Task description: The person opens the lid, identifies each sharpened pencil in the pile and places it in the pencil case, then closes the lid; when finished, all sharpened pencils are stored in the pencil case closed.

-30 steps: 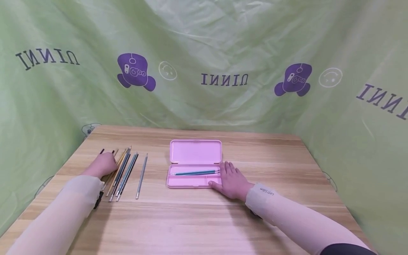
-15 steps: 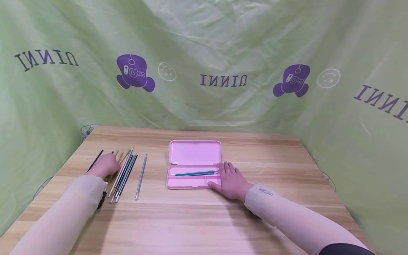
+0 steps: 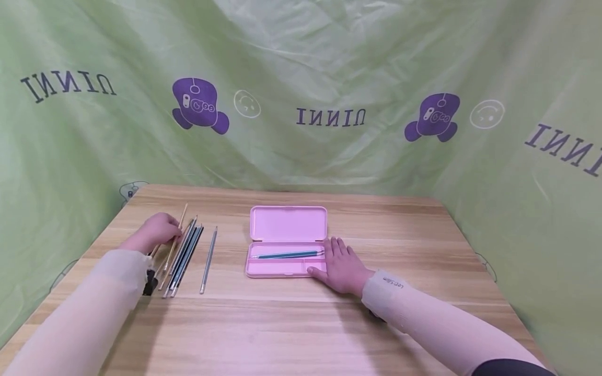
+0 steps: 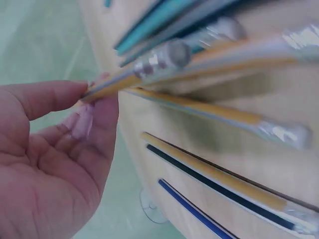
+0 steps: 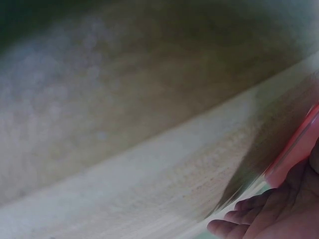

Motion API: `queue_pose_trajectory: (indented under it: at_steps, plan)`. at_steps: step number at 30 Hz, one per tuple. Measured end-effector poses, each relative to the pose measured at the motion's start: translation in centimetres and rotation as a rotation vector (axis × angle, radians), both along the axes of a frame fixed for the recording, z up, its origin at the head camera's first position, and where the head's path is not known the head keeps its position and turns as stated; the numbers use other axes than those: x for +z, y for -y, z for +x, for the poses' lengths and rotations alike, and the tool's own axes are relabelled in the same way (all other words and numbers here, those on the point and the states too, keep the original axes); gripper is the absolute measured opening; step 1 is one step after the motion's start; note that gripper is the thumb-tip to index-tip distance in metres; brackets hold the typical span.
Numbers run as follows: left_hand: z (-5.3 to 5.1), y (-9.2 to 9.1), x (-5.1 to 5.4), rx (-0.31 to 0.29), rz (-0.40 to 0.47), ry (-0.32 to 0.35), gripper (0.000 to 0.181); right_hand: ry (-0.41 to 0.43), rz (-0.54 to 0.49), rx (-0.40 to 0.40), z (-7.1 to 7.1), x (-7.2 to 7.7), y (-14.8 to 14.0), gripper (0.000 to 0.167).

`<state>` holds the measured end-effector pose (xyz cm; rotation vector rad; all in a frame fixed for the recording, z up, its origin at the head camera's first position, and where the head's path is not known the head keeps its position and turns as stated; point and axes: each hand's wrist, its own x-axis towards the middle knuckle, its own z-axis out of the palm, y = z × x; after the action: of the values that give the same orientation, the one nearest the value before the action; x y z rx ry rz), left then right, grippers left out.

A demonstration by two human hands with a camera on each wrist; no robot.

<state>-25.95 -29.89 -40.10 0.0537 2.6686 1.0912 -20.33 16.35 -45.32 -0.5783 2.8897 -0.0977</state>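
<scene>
My left hand [image 3: 157, 231] pinches a yellow pencil [image 4: 113, 86] between thumb and fingers, its silver eraser end tilted up toward the left wrist camera. Just beside that hand lies a loose bundle of pencils [image 3: 187, 261], mostly teal and dark. More yellow, dark and blue pencils lie under the hand in the left wrist view, partly hidden by my arm from above. My right hand [image 3: 344, 269] rests with straight fingers against the right end of a pink pencil case [image 3: 275, 268]. Its lid stands raised at the back, and teal pencils [image 3: 286, 255] lie in its long rear compartment.
A single grey-blue pencil [image 3: 209, 260] lies apart between the bundle and the case. The wooden table [image 3: 263, 334] ends at a green printed curtain [image 3: 301, 156] behind and at both sides.
My left hand has moved slightly away from me over the pencils and now has a yellow pencil pinched, its tip showing beyond the fingers. The right hand and the case have stayed put.
</scene>
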Motion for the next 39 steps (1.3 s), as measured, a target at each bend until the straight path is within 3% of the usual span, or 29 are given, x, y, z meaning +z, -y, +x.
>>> queue_pose_trajectory:
  at_steps: [3, 6, 9, 18, 24, 33, 39]
  plan:
    - [-0.5, -0.9, 0.6, -0.008, 0.108, 0.062, 0.019, -0.008, -0.001, -0.002, 0.0, -0.1, -0.1, 0.097]
    - [-0.8, -1.8, 0.9, -0.011, 0.137, 0.086, 0.023, -0.002, -0.002, -0.005, -0.1, 0.0, 0.0, 0.097]
    - [-1.1, -2.5, 1.0, -0.019, 0.153, 0.077, 0.021, 0.001, 0.0, -0.004, -0.1, 0.0, 0.1, 0.096]
    - [-2.1, -4.9, 1.7, -0.007, 0.312, 0.015, 0.014, 0.005, 0.015, -0.005, 0.0, 0.0, 0.2, 0.097]
    - [-2.7, -6.8, 2.2, -0.027, 0.426, 0.036, 0.032, 0.005, 0.015, -0.007, 0.0, 0.1, 0.2, 0.097]
    - [-3.4, -10.9, 3.2, -0.198, 0.362, 0.023, 0.031, -0.001, 0.017, -0.011, 0.0, 0.2, 0.2, 0.097]
    - [-3.6, -14.3, 3.9, -0.317, 0.311, 0.074, 0.028, 0.008, 0.033, -0.013, 0.0, 0.2, 0.1, 0.098]
